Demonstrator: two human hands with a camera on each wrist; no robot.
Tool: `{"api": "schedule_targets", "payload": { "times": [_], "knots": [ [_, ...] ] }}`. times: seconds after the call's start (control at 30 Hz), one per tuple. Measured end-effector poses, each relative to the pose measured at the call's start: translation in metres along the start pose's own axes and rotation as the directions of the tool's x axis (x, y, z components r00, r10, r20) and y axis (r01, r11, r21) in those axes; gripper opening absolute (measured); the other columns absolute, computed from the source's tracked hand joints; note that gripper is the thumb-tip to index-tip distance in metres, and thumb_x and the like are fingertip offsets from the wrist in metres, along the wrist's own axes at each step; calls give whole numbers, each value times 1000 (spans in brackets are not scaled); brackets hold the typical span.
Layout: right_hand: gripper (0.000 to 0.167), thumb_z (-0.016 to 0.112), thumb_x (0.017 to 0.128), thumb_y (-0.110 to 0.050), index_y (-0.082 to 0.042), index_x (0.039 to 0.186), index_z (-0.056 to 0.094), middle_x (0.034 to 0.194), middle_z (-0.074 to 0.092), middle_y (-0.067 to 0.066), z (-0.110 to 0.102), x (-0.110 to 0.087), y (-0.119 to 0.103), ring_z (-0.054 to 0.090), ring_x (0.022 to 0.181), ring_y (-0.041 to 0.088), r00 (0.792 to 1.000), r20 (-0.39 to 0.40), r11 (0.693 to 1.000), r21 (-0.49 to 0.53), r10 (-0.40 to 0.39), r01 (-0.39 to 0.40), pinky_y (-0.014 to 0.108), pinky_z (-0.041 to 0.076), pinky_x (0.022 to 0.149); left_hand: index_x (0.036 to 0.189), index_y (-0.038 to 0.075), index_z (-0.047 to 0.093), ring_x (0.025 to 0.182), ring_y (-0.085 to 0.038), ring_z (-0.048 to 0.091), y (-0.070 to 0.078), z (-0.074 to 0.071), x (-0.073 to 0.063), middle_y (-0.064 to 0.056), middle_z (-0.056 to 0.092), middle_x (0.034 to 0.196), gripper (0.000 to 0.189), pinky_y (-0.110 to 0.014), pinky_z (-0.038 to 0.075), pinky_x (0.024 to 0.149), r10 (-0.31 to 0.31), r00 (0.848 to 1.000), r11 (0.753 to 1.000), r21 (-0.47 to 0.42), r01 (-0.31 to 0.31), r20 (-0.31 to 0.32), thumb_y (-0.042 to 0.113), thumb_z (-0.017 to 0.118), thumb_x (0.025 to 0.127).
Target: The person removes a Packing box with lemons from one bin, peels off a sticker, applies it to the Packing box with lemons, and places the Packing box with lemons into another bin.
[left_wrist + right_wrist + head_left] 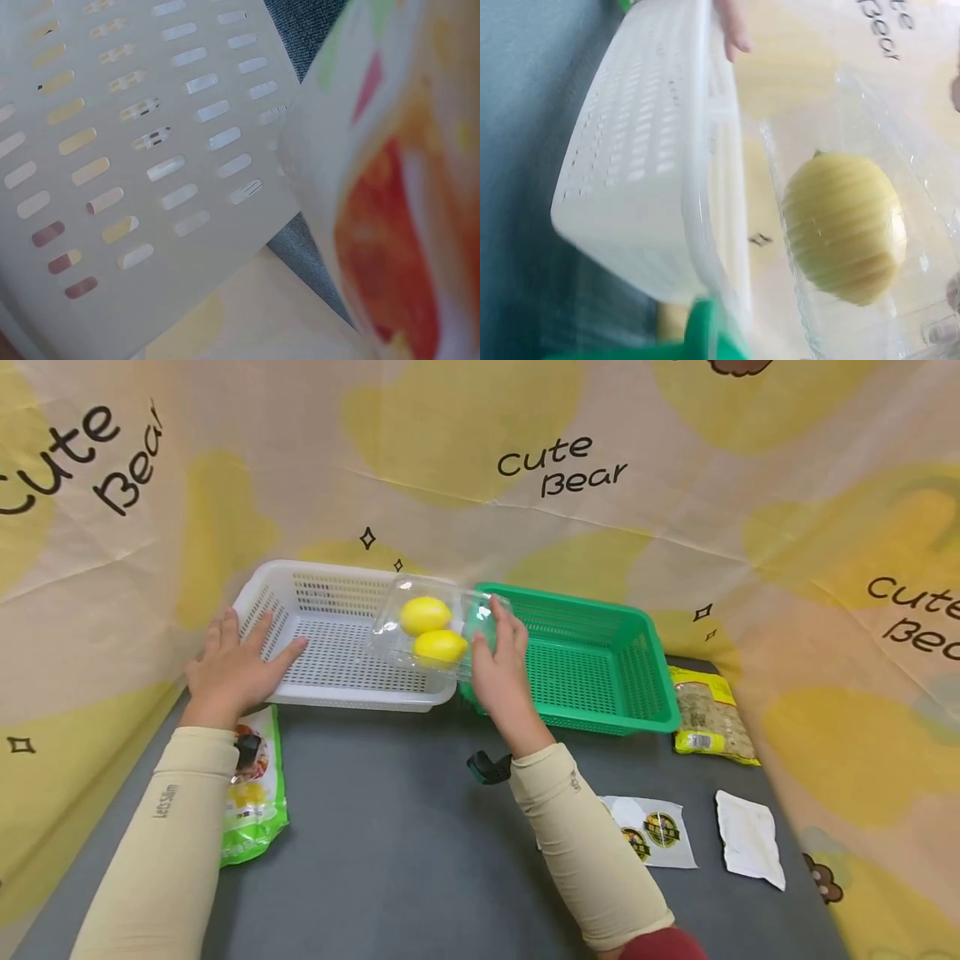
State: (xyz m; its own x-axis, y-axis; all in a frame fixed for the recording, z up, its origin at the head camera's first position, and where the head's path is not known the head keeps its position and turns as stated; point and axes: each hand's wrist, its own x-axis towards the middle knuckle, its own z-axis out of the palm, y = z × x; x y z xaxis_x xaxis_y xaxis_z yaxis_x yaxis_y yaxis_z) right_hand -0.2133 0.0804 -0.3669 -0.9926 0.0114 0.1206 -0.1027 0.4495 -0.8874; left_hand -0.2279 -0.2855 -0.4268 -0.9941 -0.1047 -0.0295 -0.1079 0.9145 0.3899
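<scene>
Near the left end of the white basket (348,693), my left hand (234,670) rests on the rim with its fingers spread. My right hand (504,672) grips one end of a clear plastic box (386,631), held above the gap where the white basket and the green basket (581,672) meet. Two yellow lemons (440,647) are inside the box. One lemon (845,229) shows through the box wall in the right wrist view. The left wrist view holds only the slotted basket wall (187,247) and a bag, with no hand visible.
A green-and-white food bag (255,793) lies below the left forearm. Right of the green basket is a yellow packet (712,714). A sheet of round stickers (663,831), partly under the right forearm, and a white pouch (750,839) lie on the grey table (390,843).
</scene>
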Motion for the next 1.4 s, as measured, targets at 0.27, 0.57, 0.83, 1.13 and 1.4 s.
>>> {"api": "schedule_targets", "payload": {
  "times": [0.27,0.57,0.83,1.13,1.4],
  "knots": [
    [61,44,112,-30,-28,170,25,171,17,4,-42,-44,27,33,151,32,1000,9,1000,-21,-19,19,60,33,117,171,24,2,155,-53,-18,-6,-2,-1,-22,-26,170,100,-93,7,99,-13,1000,1000,-5,13,13,86,22,96],
    [62,45,113,-24,-26,170,23,172,14,5,-58,-109,57,24,155,33,997,75,1000,-22,2,-1,69,31,115,171,22,0,155,-53,-20,-10,-3,-3,-23,-26,169,101,-92,6,101,-20,1000,1000,-2,20,20,86,22,96],
    [59,48,111,-16,-18,167,33,169,25,13,-33,-134,89,25,156,37,992,127,1000,-2,24,-24,70,27,117,171,22,1,155,-52,-20,-7,-4,-3,-22,-25,170,100,-92,5,102,-19,1000,1000,-6,19,18,85,24,97],
    [58,51,110,-22,-23,167,37,167,30,14,-5,-126,111,37,150,41,986,162,998,-57,50,-41,69,33,115,171,21,2,155,-53,-19,-1,0,-2,-23,-24,170,101,-93,5,101,-18,1000,1000,-1,18,23,86,22,96],
    [62,51,110,-25,-24,168,31,167,27,17,1,-128,107,50,137,49,979,192,988,-150,68,-39,70,41,108,171,22,2,155,-52,-19,-1,1,3,-21,-25,170,100,-93,6,101,-12,1000,1000,3,12,17,86,22,96]
  ]
}}
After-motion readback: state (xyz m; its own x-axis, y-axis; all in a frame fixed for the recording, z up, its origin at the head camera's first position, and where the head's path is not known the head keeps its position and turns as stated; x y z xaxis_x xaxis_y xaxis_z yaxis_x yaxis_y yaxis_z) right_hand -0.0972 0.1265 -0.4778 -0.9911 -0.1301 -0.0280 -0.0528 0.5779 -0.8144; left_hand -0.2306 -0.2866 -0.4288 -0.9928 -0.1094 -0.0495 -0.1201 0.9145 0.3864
